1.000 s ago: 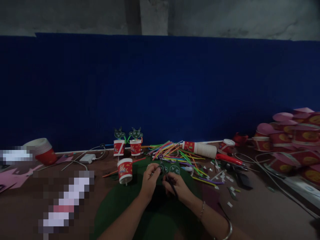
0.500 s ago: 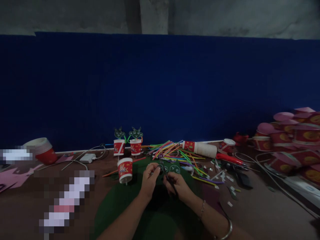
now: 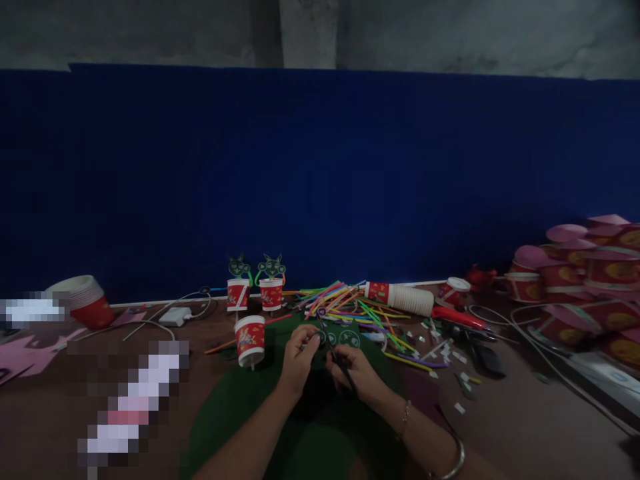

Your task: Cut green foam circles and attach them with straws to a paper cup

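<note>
Closely facing, left hand (image 3: pixel 300 353) pinches piece (image 3: pixel 320 339), right hand (image 3: pixel 354 372) holds scissors (image 3: pixel 336 355).

No readable text or numbers.

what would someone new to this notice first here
Probably the tangle of bright pipe cleaners or straws at the table's middle, just beyond the two hands. Next, the heap of red cups with pink paper at the far right, and two upright red cups topped with green eared faces, left of the tangle, against the deep blue panel.
</note>
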The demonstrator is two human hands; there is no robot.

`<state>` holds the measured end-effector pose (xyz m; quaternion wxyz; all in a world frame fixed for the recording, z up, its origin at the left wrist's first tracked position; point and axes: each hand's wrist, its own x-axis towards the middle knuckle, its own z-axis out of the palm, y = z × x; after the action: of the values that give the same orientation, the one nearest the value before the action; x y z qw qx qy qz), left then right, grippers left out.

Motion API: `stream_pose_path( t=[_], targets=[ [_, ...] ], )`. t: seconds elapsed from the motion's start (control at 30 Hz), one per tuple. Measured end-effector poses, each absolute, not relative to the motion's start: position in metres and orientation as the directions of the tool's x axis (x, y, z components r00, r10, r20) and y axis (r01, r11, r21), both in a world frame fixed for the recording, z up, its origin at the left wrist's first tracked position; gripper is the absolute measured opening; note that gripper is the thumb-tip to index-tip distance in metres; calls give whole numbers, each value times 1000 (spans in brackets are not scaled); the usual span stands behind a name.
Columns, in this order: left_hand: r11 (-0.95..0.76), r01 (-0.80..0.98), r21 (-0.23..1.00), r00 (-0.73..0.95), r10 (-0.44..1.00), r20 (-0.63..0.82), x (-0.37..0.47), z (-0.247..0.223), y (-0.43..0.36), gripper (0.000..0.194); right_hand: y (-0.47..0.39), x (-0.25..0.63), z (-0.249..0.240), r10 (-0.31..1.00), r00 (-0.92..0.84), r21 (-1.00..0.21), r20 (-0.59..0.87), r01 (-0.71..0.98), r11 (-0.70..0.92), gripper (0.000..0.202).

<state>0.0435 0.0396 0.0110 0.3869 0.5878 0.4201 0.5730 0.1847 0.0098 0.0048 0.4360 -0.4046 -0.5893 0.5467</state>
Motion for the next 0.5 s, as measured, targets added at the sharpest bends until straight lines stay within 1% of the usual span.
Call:
stream_pose_path(
  t=[0.17,0.33,0.5],
  targets=[
    [-347,42,937,-14,937,348,43,9,41,18,10,184,4,954,-283,-995,102,-20,100,23],
    [-333,22,943,-37,942,334,44,10,39,22,9,184,8,956,-278,-996,89,-13,89,21],
    [-290,-32,957,-51,956,288,46,10,38,21,8,184,9,955,-279,-995,96,-13,96,18]
  ],
)
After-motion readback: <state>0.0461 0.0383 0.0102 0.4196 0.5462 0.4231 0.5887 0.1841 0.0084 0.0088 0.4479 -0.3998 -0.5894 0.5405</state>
